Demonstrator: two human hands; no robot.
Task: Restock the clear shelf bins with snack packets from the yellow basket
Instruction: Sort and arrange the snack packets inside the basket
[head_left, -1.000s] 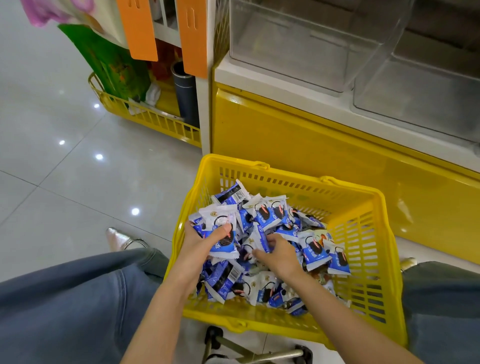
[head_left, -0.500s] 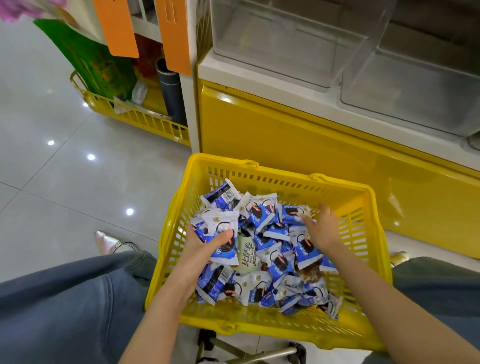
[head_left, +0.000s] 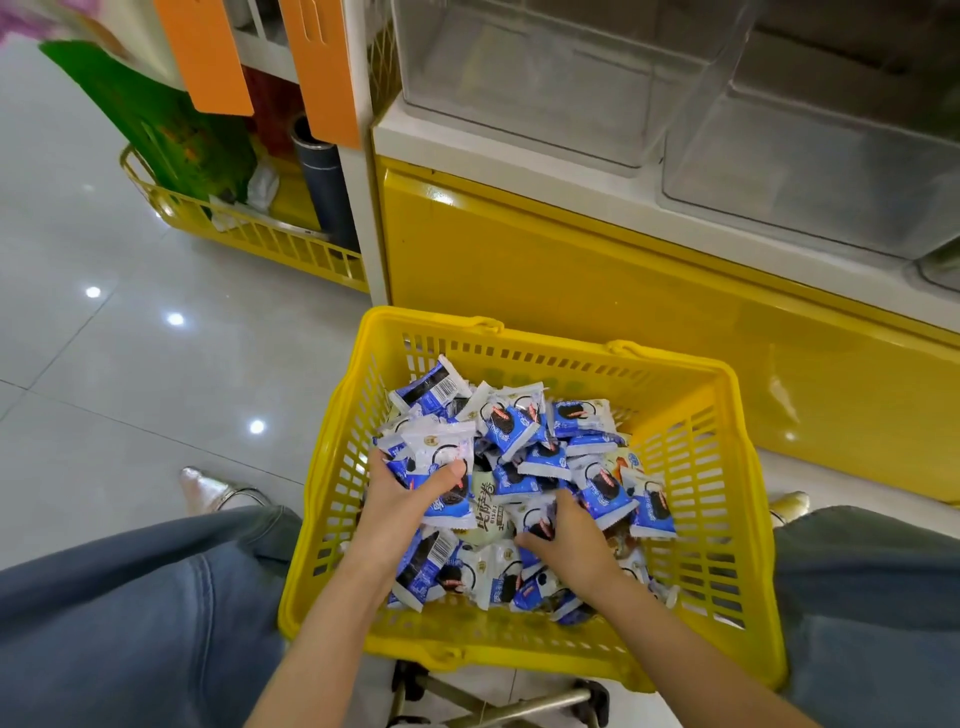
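My left hand (head_left: 400, 499) grips a fistful of blue-and-white snack packets (head_left: 441, 457). My right hand (head_left: 571, 545) is curled into the pile, can't tell if it's got any. The yellow basket (head_left: 717, 467) is loaded and the clear bins (head_left: 519, 78) look bare, so we've barely started imo.

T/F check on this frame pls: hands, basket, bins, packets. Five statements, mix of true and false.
1. The left hand and the right hand are both inside the yellow plastic slatted basket. True.
2. The left hand's grip holds a stack of blue-and-white snack packets, thumb on top. True.
3. The clear plastic shelf bins are full of packets. False: both look empty.
4. The right hand is raised to a bin. False: it is down in the pile in the basket.
5. The basket is nearly empty. False: many packets are heaped in it.
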